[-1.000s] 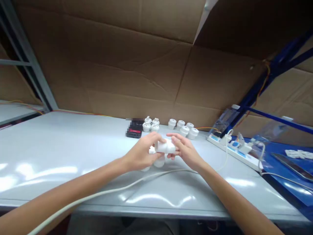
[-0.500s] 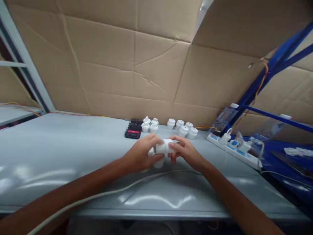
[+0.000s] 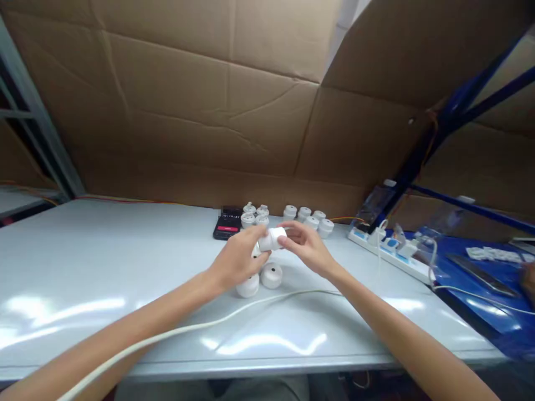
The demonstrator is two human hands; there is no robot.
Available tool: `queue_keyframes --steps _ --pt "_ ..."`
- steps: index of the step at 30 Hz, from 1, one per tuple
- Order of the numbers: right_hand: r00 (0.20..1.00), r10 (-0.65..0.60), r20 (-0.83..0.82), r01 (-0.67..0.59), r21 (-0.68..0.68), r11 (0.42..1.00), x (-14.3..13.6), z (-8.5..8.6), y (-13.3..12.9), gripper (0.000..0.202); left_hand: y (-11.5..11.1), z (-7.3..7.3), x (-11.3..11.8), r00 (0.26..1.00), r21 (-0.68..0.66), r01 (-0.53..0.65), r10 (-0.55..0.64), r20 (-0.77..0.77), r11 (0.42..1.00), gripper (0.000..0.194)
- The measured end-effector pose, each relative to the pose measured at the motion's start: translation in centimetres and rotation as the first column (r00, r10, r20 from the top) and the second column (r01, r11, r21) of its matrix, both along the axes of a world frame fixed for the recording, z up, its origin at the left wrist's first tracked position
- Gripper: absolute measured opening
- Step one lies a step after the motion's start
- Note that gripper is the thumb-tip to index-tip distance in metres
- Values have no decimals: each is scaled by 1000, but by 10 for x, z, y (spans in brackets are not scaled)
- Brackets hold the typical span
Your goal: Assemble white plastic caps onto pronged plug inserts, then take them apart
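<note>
A white round plastic piece [image 3: 271, 239] is held up over the grey table [image 3: 125, 267], tilted on its side. My left hand [image 3: 242, 253] is closed round its left end, thumb below and fingers above. At its right end, my right hand [image 3: 307, 245] grips it between thumb and fingers. Below my hands stand more white round pieces, one [image 3: 271, 275] with a dark hole in its top, another [image 3: 248, 286] beside it, partly covered by my left hand. Behind them is a group of white pieces with small parts on top [image 3: 249, 209].
A phone [image 3: 228, 224] lies left of the rear pieces. Several white pieces [image 3: 304, 214] stand at the back right. A pale cable [image 3: 200, 326] crosses in front. A power strip [image 3: 393, 253] with plugs lies right, near blue rack bars. A person's hand [image 3: 529, 281] shows at the right edge.
The held piece has risen slightly and moved left with both hands, now tilted. More of the white pieces below shows. A person's hand has appeared at the right edge.
</note>
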State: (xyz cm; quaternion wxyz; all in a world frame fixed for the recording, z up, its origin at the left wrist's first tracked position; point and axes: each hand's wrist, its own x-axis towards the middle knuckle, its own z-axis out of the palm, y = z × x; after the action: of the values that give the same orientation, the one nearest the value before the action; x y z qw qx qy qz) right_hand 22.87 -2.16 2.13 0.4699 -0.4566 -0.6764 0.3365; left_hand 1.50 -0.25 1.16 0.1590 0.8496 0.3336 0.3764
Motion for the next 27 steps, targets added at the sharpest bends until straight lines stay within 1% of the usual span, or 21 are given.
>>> queue_keyframes --steps 2,3,4,5,6,7,8,11,15,17,20,22,23,25,26,27 --pt "994 -92 63 85 105 991 0 6 20 52 5 0 -3 998 6 -59 59 -32 998 21" --pt "974 -196 113 169 216 962 2 10 33 52 7 0 -5 995 3 -86 86 -42 996 22" --pt "930 -305 205 229 325 917 4 14 47 51 10 -1 -7 993 2 -106 106 -45 994 24" --pt "856 -395 334 250 402 881 7 17 62 44 12 -1 -9 992 1 -121 121 -46 993 25" --pt "747 -462 479 246 447 860 10 21 77 39 13 -1 -11 990 1 -129 129 -47 992 27" --pt "614 -490 618 227 456 860 13 23 91 36 15 -1 -12 990 1 -133 132 -48 991 27" --pt "569 -475 671 212 438 874 16 23 105 34 16 -2 -14 990 5 -132 133 -47 991 27" --pt "491 -434 756 180 399 899 21 17 135 30 16 0 -16 993 31 -104 106 -57 994 27" --pt "409 -416 812 180 376 909 24 2 154 28 12 5 -17 993 64 -54 60 -101 996 26" --pt "392 -410 823 172 372 912 25 -2 158 27 12 6 -17 991 80 -39 49 -123 996 23" --pt "393 -423 816 157 394 906 24 -3 156 27 13 7 -18 986 96 -41 55 -156 995 20" --pt "414 -451 791 154 427 891 21 -1 146 31 15 8 -18 981 91 -61 77 -178 994 18" --pt "428 -466 774 154 445 882 18 -1 137 33 15 8 -19 978 84 -75 90 -188 994 18" --pt "500 -464 731 129 467 875 11 -3 110 33 17 7 -20 972 67 -103 115 -204 992 18" --pt "545 -433 718 98 458 883 8 -4 92 31 18 6 -21 969 64 -113 125 -213 991 18" --pt "651 -348 675 38 429 902 4 -5 73 29 19 6 -22 966 67 -120 132 -221 991 18"
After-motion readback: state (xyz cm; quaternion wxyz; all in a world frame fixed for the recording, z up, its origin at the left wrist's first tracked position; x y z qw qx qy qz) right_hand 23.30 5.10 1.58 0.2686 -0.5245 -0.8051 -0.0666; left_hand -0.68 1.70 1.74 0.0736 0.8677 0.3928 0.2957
